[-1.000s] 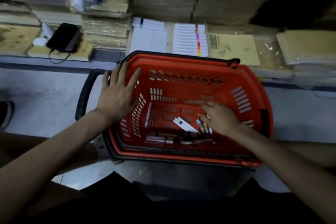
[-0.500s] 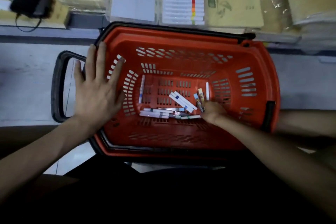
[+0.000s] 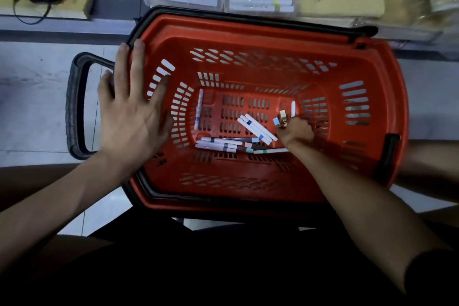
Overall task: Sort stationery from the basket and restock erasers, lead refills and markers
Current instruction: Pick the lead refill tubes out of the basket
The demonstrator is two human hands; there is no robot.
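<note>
Left grip spread flat on basket rim, right grip curled beside markers, hold unclear

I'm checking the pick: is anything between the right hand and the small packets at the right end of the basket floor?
Nothing visible. The right hand is at the small packets inside the basket; the white markers lie beside it, not between. Its grip is hidden.
</note>
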